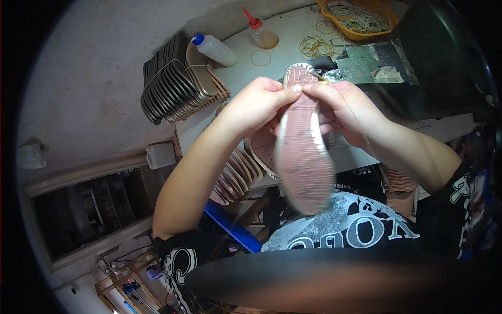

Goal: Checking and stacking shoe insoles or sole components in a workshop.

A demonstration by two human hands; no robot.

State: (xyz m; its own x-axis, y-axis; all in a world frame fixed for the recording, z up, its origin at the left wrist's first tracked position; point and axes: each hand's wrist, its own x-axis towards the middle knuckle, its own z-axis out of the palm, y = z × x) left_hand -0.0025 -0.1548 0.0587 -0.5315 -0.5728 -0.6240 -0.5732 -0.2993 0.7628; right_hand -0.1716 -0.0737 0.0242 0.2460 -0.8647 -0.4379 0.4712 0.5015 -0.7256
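Note:
In front of my chest I hold a pink ribbed insole (306,162) with pleated white edging at its narrow end and along one side. It hangs downward, and its wide lower end is smeared by motion. My left hand (259,107) is closed on the narrow end from the left, thumb on the pink face. From the right, my right hand (348,107) pinches the same end, its thumb close to the other one. The fingers behind the insole are partly hidden. Another pink insole (261,149) shows partly behind my left hand.
A banded stack of dark soles (172,78) leans at the wall. Nearby stand a blue-capped white bottle (217,51) and a red-tipped bottle (263,35). A yellow basket (361,35) holds rubber bands. More insoles (235,175) are stacked below my left forearm.

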